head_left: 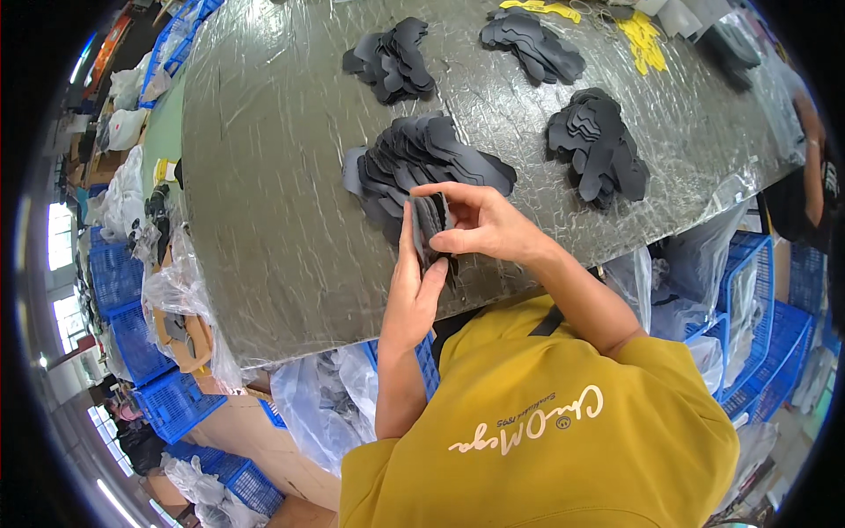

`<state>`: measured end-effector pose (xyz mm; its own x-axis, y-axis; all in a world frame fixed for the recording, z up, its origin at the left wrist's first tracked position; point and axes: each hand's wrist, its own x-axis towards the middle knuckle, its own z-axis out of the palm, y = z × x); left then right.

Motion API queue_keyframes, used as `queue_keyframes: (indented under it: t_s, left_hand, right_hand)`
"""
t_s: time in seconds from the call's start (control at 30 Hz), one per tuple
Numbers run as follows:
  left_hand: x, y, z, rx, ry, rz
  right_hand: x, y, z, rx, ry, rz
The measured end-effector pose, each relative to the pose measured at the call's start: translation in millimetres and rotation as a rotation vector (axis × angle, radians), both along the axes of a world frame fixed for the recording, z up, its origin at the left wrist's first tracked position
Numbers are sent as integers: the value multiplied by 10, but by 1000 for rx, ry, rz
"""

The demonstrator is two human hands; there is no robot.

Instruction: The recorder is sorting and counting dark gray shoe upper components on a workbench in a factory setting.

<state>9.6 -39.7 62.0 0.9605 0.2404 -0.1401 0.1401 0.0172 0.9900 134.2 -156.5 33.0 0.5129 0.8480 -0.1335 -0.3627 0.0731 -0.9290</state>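
Between my two hands stands a small stack of dark grey cut pieces (428, 231), on edge with its layers showing. My left hand (412, 295) is closed along its left and lower side. On the right side, my right hand (482, 225) grips it, with the thumb on the near face and the fingers over the top edge. Just beyond my hands a large fanned pile of similar dark pieces (422, 158) lies on the plastic-covered table (273, 202). The pieces have wavy, curved outlines; their material I cannot tell.
More dark piles lie at the far middle (393, 62), far right (533, 49) and right (600, 150). Yellow cut pieces (644, 44) sit at the back. Blue crates (180, 405) and plastic bags (321, 400) surround the table. Another person's arm (811, 150) shows at the right edge.
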Motion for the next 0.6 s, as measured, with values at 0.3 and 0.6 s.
queue_keyframes:
  t_s: [0.3,0.6]
  left_hand:
    - [-152,46,-151,-208,105,90]
    - [-151,-22,-140,-420,68,261]
  right_hand:
    - [-74,40,118,-122,-216,0]
    - [-272,-5,204,-150,-238,-256]
